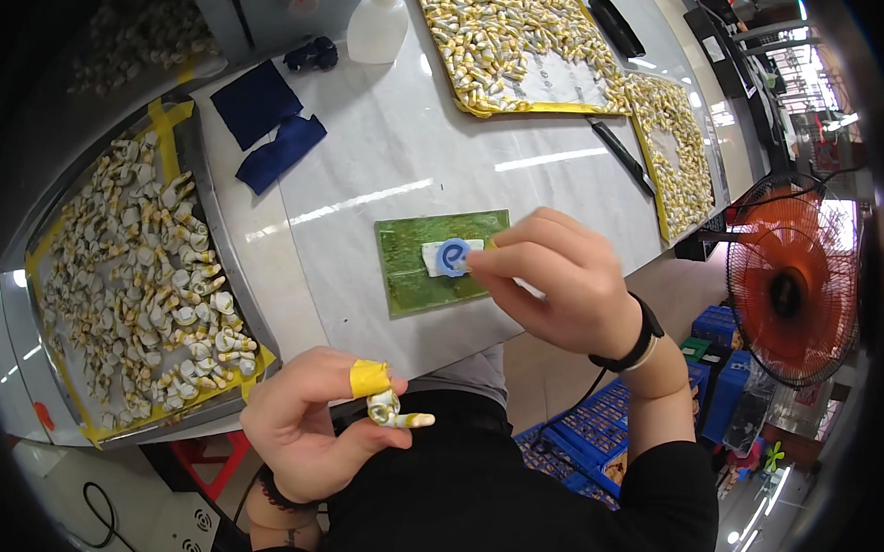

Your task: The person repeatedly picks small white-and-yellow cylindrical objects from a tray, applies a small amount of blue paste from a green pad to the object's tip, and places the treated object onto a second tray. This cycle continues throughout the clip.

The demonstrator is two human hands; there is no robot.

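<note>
My left hand (305,427) is held low near my body, a yellow tape band on one finger, and pinches a small cream and yellow wound part (395,412). My right hand (559,280) reaches over a green mat (413,270) on the white table (387,167). Its fingertips hold a thin tool whose tip meets a small blue ring-shaped piece (451,257). That piece lies on a white block on the mat. A black band is on my right wrist.
A metal tray (201,204) with several cream and yellow parts sits at the left. Two yellow-edged trays (528,45) of similar parts lie at the back and right. Blue cloths (267,124), a white bottle (378,26), an orange fan (792,288) and blue crates (592,437) are nearby.
</note>
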